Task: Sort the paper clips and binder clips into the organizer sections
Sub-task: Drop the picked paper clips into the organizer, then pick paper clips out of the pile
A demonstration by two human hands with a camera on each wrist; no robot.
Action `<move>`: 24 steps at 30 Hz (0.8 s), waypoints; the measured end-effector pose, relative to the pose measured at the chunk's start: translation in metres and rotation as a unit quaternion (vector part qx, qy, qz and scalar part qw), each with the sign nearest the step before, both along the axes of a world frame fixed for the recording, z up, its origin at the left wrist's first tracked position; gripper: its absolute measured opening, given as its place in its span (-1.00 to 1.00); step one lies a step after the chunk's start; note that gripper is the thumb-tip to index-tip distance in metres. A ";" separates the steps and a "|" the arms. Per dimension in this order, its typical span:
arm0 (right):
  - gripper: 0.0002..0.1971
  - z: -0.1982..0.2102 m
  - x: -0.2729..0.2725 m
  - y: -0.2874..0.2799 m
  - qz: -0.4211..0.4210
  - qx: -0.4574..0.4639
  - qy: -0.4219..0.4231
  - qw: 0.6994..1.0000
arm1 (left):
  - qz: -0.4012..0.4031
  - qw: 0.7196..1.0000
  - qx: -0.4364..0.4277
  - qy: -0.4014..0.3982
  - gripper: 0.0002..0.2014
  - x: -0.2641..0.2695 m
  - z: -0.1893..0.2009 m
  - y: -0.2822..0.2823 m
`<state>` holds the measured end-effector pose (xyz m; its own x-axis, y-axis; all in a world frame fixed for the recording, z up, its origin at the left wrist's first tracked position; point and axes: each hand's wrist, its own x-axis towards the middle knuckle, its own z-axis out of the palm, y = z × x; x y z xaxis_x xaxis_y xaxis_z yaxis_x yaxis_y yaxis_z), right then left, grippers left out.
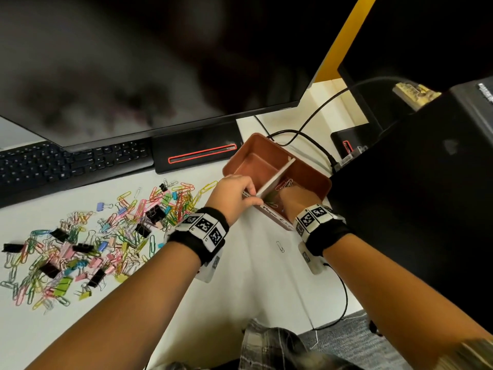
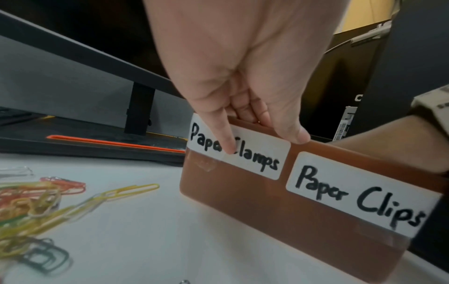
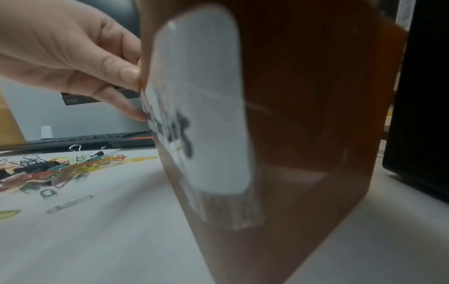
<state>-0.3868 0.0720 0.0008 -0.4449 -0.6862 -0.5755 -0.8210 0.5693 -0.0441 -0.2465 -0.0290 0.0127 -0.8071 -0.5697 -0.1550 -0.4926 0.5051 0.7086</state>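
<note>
A brown organizer [image 1: 316, 180] stands on the white desk with a white divider [image 1: 277, 176] across it. Its front wall [image 2: 243, 201] bears the labels "Paper Clamps" [image 2: 257, 159] and "Paper Clips" [image 2: 352, 201]. My left hand [image 1: 248, 194] grips that wall at the clamps label, one finger outside and the others over the rim [image 2: 263, 138]. The right hand [image 1: 293, 198] reaches down into the clips section, where a few paper clips [image 1: 285, 183] lie; its fingers are hidden. A big mixed pile of coloured paper clips and binder clips [image 1: 106, 236] is spread out left of the organizer.
A keyboard [image 1: 66, 164] and a monitor [image 1: 160, 62] on its base [image 1: 197, 153] stand behind the pile. A black box [image 1: 413, 196] sits close to the organizer's right side, with cables [image 1: 306, 134] behind. One loose paper clip [image 1: 280, 247] lies between my wrists.
</note>
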 end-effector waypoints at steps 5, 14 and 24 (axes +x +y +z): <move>-0.83 0.005 -0.005 -0.001 -0.048 -0.040 -0.026 0.998 | -0.018 1.000 0.016 0.006 -0.82 0.000 0.003 0.000; -0.80 0.044 0.059 0.004 0.020 -0.316 -0.194 0.928 | 0.103 0.993 0.029 0.049 -0.90 0.091 0.004 -0.012; -0.55 -0.014 0.084 0.052 -0.010 -0.206 -0.155 0.966 | 0.136 0.987 0.041 -0.077 -0.61 0.151 -0.048 0.024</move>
